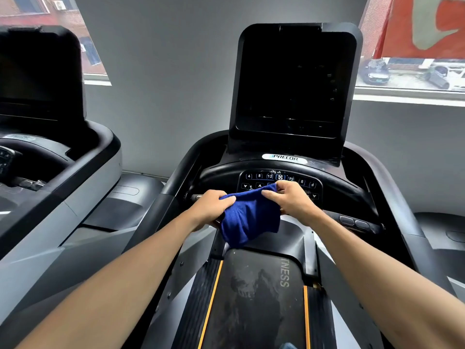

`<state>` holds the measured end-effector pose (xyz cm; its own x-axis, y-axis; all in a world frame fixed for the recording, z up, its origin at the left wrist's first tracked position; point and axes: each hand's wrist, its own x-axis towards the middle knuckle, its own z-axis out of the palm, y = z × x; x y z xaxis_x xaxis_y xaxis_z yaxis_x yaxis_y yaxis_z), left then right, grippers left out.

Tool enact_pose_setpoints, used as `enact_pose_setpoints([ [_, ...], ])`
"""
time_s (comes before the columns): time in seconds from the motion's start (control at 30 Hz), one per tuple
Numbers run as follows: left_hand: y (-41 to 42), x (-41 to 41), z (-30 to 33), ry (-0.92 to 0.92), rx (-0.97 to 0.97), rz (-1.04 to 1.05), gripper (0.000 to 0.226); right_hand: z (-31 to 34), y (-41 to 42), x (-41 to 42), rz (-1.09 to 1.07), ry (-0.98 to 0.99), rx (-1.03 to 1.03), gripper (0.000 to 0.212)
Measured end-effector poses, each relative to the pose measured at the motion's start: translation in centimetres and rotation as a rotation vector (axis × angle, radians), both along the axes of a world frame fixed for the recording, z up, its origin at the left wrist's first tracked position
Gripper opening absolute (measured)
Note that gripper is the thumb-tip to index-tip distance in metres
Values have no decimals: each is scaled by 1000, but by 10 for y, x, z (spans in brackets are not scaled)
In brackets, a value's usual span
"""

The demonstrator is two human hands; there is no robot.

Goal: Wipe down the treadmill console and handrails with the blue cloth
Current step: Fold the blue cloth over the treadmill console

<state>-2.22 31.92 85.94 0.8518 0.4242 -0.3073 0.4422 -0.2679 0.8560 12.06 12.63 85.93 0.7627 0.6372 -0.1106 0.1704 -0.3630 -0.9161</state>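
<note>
Grey wall (163,84), windows (412,46), black treadmill console (289,177), dusty belt (256,293)

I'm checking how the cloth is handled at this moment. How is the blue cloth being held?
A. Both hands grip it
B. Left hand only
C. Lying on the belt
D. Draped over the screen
A: the left hand and right hand each grip the blue cloth in front of the console keypad.

Head view looks down, close over treadmill console (280,182).
</note>
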Motion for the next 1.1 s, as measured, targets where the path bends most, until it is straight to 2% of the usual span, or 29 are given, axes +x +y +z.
enact_pose_setpoints([
  [0.1,-18,10,4,40,-100,81,30,2,10,-4,38,-187,-10,17],
  [0.2,-40,21,14,10,-347,175,49,11,16,-10,153,-356,-5,19],
  [0.3,-49,28,23,-7,-619,211,68,22,11,-15,439,-259,-39,36],
  [0.37,-47,30,21,-46,-677,172,59,27,3,-14,461,-97,29,33],
  [0.43,-44,31,19,-120,-612,132,34,27,-3,-7,310,-68,109,20],
  [0.47,-43,31,18,-153,-585,109,27,27,-7,-1,216,-122,104,16],
  [0.53,-45,30,18,-213,-600,71,23,25,-15,11,133,-161,52,28],
  [0.6,-51,28,23,-265,-602,52,19,24,-23,17,174,-14,3,43],
  [0.67,-58,28,27,-288,-520,68,16,25,-31,19,250,47,-18,34],
  [0.77,-59,27,22,-275,-260,130,15,26,-38,22,284,7,-3,18],
  [0.87,-53,27,17,-248,-78,122,15,26,-37,22,258,171,106,14],
  [0.97,-52,34,20,-271,-56,135,16,23,-26,21,241,408,287,19],
  [1.1,-43,46,21,-274,70,165,11,22,-6,25,230,511,356,20],
])
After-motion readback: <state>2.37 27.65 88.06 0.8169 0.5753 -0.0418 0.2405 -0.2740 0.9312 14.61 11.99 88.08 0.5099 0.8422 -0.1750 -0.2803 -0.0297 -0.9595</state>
